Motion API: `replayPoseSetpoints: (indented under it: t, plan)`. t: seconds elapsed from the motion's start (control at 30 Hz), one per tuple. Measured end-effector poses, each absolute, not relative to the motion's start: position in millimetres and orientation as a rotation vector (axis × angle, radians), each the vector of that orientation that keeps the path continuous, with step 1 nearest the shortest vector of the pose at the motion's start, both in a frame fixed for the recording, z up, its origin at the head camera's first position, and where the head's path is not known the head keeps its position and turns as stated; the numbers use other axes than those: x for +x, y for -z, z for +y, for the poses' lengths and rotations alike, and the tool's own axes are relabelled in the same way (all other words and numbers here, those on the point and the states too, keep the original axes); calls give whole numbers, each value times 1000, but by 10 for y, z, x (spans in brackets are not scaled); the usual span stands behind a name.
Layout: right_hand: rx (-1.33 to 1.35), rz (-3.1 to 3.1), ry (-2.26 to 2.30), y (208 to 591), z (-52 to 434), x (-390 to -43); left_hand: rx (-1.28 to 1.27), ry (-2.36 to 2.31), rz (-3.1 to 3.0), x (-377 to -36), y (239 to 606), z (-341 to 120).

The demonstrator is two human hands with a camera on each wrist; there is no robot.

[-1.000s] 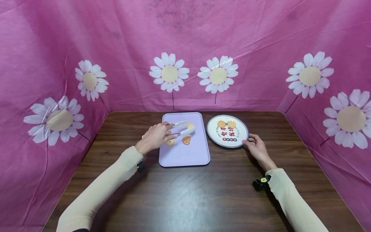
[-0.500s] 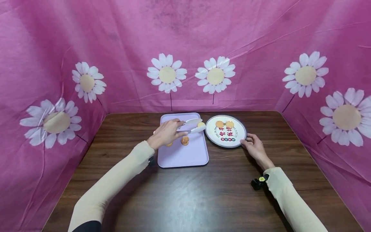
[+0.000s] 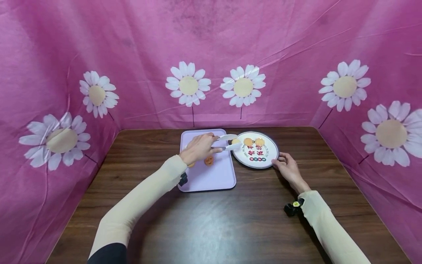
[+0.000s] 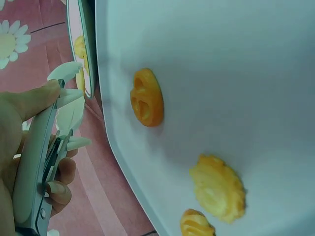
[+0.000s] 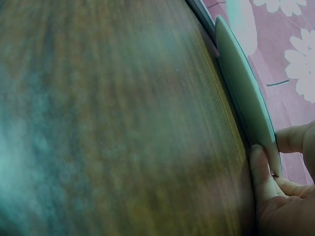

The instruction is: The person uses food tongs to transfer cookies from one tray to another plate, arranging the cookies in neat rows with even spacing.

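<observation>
My left hand [image 3: 199, 147] grips a pair of tongs [image 3: 234, 146] with pale, flat tips. Between those tips is a round yellow cookie [image 3: 235, 141], over the left rim of a white plate [image 3: 271, 148]. Two more cookies [image 3: 248, 142] lie on the plate above printed red characters. The right hand [image 3: 287, 168] pinches the plate's right rim, its thumb on one face and fingers on the other in the right wrist view. Below the left hand, the lilac tray [image 3: 207, 179] bears a pretzel-shaped cookie [image 4: 147, 97], a scalloped cookie [image 4: 218, 189] and a smaller piece [image 4: 197, 223].
Tray and plate stand side by side near the far edge of a dark wooden table [image 3: 211, 227]. A pink cloth [image 3: 211, 36] printed with daisies hangs behind and along both sides. Small black cameras sit at both wrists.
The left hand has carried the tongs and the yellow cookie rightward from above the tray to the plate's left rim. The right hand keeps its hold on the plate.
</observation>
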State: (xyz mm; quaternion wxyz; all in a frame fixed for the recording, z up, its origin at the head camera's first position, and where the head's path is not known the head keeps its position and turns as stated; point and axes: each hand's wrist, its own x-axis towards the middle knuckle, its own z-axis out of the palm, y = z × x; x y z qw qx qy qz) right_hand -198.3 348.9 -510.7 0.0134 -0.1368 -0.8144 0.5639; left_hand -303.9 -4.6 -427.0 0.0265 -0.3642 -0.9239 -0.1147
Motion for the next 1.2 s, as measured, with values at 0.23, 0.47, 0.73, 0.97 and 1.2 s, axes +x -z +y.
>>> replayPoseSetpoints:
  t: [0.23,0.47,0.73,0.97,1.2]
  plan:
    - [-426,-2535,-1767,5110,3475,-1982,-1105,274,-2854,-3076,4270,66]
    - [-451,-2566,-1741,5099,3471,-1978,-1082,259,-2880,-3118,4272,126]
    - [-445,-2549,-1761,5120,3475,-1989,-1103,225,-2868,-3159,4258,190]
    - [-438,-2541,-1760,5126,3481,-1988,-1090,139,-2842,-3155,4253,253]
    - [-473,-2553,-1745,5129,3484,-2004,-1073,86,-2823,-3139,4260,301]
